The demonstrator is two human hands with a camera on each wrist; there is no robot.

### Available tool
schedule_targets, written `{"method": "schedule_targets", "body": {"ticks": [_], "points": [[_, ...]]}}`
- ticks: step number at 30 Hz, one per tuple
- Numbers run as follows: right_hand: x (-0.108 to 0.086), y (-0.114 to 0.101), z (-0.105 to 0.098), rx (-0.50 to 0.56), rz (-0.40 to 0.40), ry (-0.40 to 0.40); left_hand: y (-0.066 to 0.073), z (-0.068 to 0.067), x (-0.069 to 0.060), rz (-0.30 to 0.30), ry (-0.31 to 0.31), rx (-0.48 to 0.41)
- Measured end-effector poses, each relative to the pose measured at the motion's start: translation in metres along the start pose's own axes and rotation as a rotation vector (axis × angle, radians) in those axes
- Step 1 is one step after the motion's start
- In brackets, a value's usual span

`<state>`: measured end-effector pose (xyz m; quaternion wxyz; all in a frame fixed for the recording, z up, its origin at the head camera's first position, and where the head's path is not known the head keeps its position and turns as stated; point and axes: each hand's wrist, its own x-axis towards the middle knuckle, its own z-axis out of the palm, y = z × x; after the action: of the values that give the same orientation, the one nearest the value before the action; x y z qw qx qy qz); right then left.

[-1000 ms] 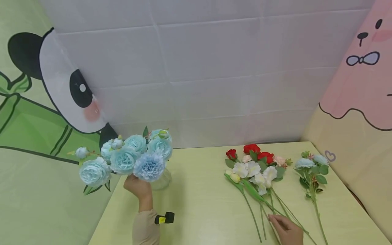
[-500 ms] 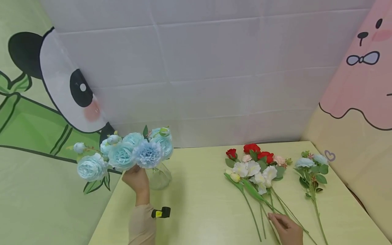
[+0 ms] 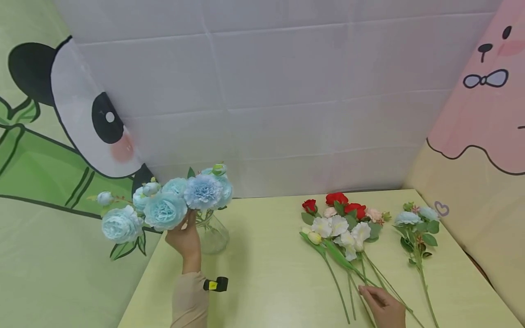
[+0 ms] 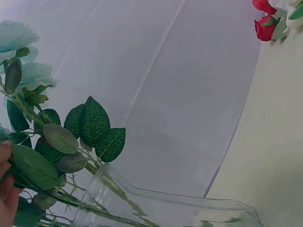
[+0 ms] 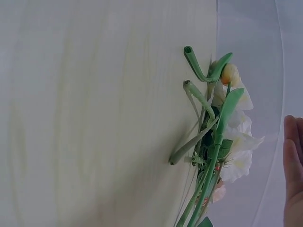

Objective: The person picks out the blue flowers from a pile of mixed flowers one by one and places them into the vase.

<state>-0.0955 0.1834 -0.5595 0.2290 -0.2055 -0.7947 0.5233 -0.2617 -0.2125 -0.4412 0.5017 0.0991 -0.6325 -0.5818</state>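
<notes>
On the left, my left hand [image 3: 184,239] reaches up under a cluster of blue artificial flowers [image 3: 165,211], its fingers gripping a stem just below the blooms. A bluer, frilly carnation [image 3: 203,191] stands above the fingertips. Beside the hand is a clear glass vase [image 3: 215,239] with stems inside. In the left wrist view, fingers [image 4: 5,189] press among green leaves [image 4: 35,165] by the vase mouth. My right hand [image 3: 385,306] hovers loosely curved over flower stems at the front right. The right wrist view shows it apart from them, holding nothing.
White flowers [image 3: 348,237], red roses [image 3: 337,199] and a yellow tulip [image 3: 314,238] lie on the table [image 3: 270,273] at right. A separate pale blue flower stem [image 3: 422,264] lies farther right. A grey cloth wall [image 3: 283,100] rises behind the table.
My left hand has shifted up and slightly left, and the carnation has moved up and away among the other blooms. More of the vase shows. My right hand stays in place.
</notes>
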Motion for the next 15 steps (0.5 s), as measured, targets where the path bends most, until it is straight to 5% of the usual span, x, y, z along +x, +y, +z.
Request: {"method": "schedule_targets", "body": {"ticks": [15], "points": [[-0.0001,0.0037,0.0001,0.005,-0.006,-0.007,-0.0097,0.0008,-0.0087,-0.024,0.118,-0.006]]}}
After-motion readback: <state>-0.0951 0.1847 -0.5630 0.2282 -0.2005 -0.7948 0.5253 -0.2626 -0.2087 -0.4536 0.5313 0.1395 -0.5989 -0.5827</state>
